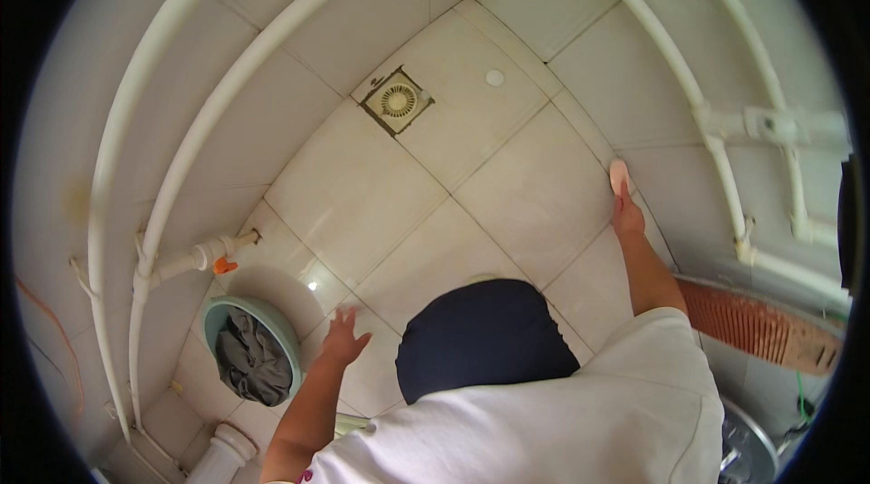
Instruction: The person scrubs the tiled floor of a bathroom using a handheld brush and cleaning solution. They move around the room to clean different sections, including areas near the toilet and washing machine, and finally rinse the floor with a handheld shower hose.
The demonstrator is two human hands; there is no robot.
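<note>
My right hand (629, 215) reaches out to the right with its fingers closed on a pale pink oval object (618, 177), maybe a bar of soap or the end of a brush, beside the foot of the right wall. My left hand (345, 336) is held over the floor tiles with its fingers apart and nothing in it. Just left of it stands a light green plastic basin (293, 341) with dark grey cloth (250, 356) inside. How the pink object meets the floor cannot be told.
A square floor drain (397, 100) and a white round disc (495, 78) lie ahead. White pipes (180, 144) run along both walls, with an orange-handled valve (224, 265) near the basin. A reddish-brown ribbed washboard (754, 324) and a metal container (747, 443) are at the right.
</note>
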